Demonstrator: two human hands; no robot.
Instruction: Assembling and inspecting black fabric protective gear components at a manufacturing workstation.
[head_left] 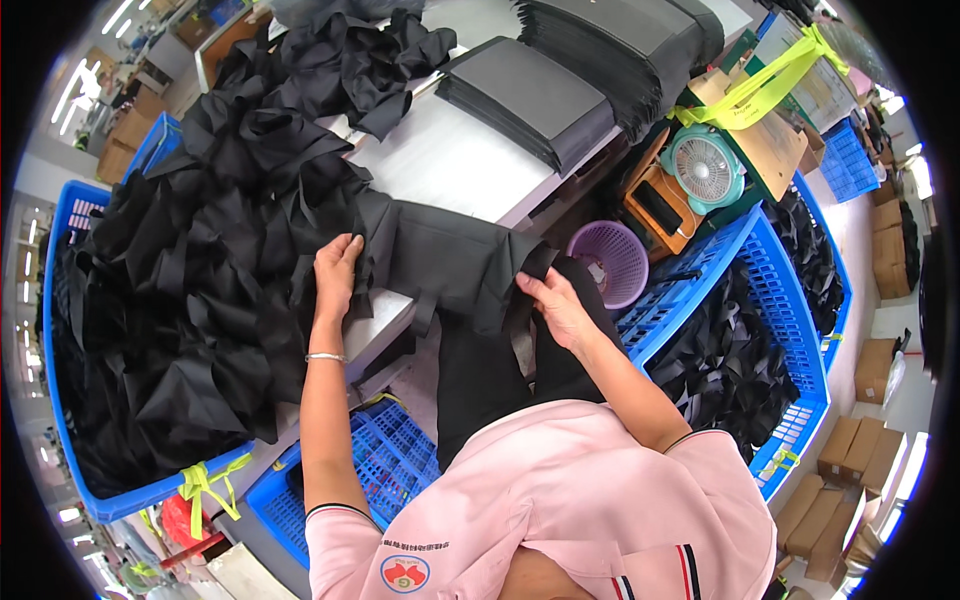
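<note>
Gripping black cloth [445, 250], the left hand [337, 265] pinched its 9 o'clock end, the right hand [560, 305] its 3 o'clock. A purple bin [625, 262] stood at that hand's 2 o'clock.

Your left forearm [327, 385] extends forward, nearly straight, the left hand [336, 268] closed in a pinch at its leading end. Your right forearm [630, 378] angles forward and inward; the right hand [562, 308] grips, thumb [531, 287] uppermost, other fingers largely hidden. Hands are well apart.
</note>
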